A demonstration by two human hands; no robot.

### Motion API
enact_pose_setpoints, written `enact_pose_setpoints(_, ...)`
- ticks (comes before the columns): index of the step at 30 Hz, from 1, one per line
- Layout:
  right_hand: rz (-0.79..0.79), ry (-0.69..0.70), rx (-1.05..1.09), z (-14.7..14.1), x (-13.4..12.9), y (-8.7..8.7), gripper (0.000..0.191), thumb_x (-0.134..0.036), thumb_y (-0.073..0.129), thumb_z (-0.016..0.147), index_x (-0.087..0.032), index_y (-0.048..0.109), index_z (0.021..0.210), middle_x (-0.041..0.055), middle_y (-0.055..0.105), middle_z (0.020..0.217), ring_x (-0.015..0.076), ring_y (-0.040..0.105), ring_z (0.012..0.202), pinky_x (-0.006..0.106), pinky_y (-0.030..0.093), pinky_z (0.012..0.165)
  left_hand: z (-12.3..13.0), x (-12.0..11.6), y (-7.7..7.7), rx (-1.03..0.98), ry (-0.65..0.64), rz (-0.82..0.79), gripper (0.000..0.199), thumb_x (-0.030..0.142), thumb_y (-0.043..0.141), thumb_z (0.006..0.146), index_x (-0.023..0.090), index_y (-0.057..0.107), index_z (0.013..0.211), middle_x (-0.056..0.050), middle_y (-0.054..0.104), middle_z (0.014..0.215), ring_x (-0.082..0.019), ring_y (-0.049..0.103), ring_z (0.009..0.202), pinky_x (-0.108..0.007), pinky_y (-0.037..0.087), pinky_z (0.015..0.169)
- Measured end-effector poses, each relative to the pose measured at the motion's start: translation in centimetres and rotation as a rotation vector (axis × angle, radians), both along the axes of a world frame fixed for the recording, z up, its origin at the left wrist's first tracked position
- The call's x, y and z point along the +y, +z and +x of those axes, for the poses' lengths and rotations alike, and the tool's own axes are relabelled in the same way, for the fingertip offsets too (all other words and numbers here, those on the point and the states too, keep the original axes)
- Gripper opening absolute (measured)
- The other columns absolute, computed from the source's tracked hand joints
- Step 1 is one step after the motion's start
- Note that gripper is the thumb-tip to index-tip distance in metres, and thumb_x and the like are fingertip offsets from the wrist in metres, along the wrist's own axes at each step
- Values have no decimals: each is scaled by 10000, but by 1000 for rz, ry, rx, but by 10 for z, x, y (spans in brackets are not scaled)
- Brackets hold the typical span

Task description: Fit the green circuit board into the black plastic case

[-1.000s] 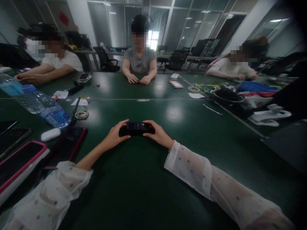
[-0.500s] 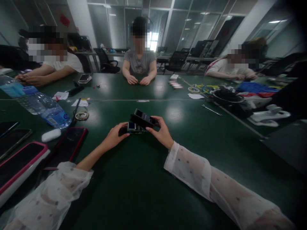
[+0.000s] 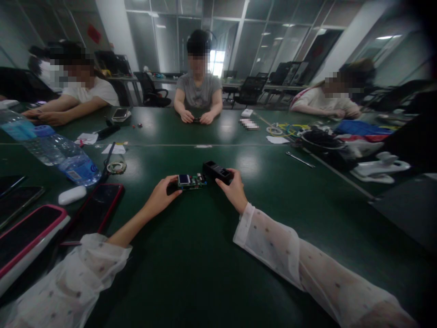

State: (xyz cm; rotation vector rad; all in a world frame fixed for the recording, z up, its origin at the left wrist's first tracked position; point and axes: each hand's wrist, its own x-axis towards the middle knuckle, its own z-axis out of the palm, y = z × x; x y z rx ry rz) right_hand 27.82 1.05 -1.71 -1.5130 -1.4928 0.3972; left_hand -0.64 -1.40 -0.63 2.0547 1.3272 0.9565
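Note:
My left hand (image 3: 164, 193) pinches the left end of a green circuit board (image 3: 195, 182) that carries a small screen (image 3: 184, 179). In my right hand (image 3: 235, 186) is a black plastic casing (image 3: 215, 171), gripped at its right end between thumb and fingers. The casing is tilted, and a window-like opening shows near its far end. It sits to the right of the board, close to the board's right end. Whether the two touch, I cannot tell. My fingertips behind both pieces are partly hidden.
Water bottles (image 3: 73, 159), a white case (image 3: 72, 195) and several phones (image 3: 97, 207) lie on the left of the green table (image 3: 191, 269). A wrench (image 3: 300, 159), cables (image 3: 280, 130) and a white device (image 3: 380, 168) are on the right. A person (image 3: 198, 91) sits opposite.
The black casing has moved right, off the top of the circuit board, so more of the board's components show. My left hand has shifted slightly left with the board.

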Motion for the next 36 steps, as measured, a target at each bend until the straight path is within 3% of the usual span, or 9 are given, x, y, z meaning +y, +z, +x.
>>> enact_pose_setpoints(5, 16, -13, -98, -1, -2, 0, 500, -352, 647, 738, -202, 443, 1169, 126, 557, 1179, 321, 526, 1110, 540, 372, 923, 1, -1, 2, 3, -2, 13, 494, 318, 641, 827, 214, 482, 1283, -98, 578, 1245, -258, 566, 1162, -500, 449, 1000)
enact_pose_setpoints(9, 23, -1, -151, -1, -2, 0, 605, -374, 673, 728, -204, 410, 1244, 144, 493, 1232, 337, 471, 1159, 533, 384, 915, 1, 0, 1, 9, 4, 57, 471, 315, 644, 825, 206, 499, 1259, -89, 547, 1234, -245, 567, 1138, -470, 471, 986)
enact_pose_setpoints(14, 47, -26, -193, -1, -2, -1, 604, -329, 698, 727, -206, 422, 1250, 143, 448, 1224, 345, 445, 1155, 537, 411, 904, 1, 0, 0, 6, -1, 48, 489, 275, 577, 873, 240, 433, 1339, -89, 503, 1302, -244, 539, 1187, -484, 455, 1006)
enact_pose_setpoints(19, 110, -27, -156, 2, 0, -5, 555, -321, 698, 736, -214, 451, 1221, 129, 434, 1187, 345, 439, 1132, 573, 412, 912, -1, 1, -5, -48, 46, 33, 567, 297, 613, 854, 222, 380, 1365, -105, 504, 1290, -243, 539, 1180, -477, 459, 1005)
enact_pose_setpoints(24, 141, 13, -103, 4, 1, -7, 507, -287, 687, 747, -208, 470, 1199, 123, 440, 1172, 324, 449, 1127, 566, 416, 943, 0, 0, -2, -44, 42, 9, 509, 286, 603, 859, 224, 416, 1328, -84, 567, 1184, -243, 565, 1137, -508, 454, 998)
enact_pose_setpoints(29, 152, 79, -25, 5, 3, -7, 460, -258, 676, 758, -205, 490, 1175, 109, 482, 1147, 287, 500, 1088, 541, 424, 981, 1, -2, 1, -56, 20, -4, 485, 246, 583, 866, 219, 424, 1323, -89, 584, 1205, -237, 572, 1147, -494, 448, 1007)
enact_pose_setpoints(36, 131, 40, 71, 5, 5, -10, 503, -331, 676, 775, -167, 472, 1205, 134, 510, 1154, 280, 554, 1050, 521, 476, 932, 0, -1, 0, -55, 6, 8, 484, 236, 571, 873, 219, 424, 1334, -87, 578, 1257, -227, 559, 1179, -476, 444, 1019)
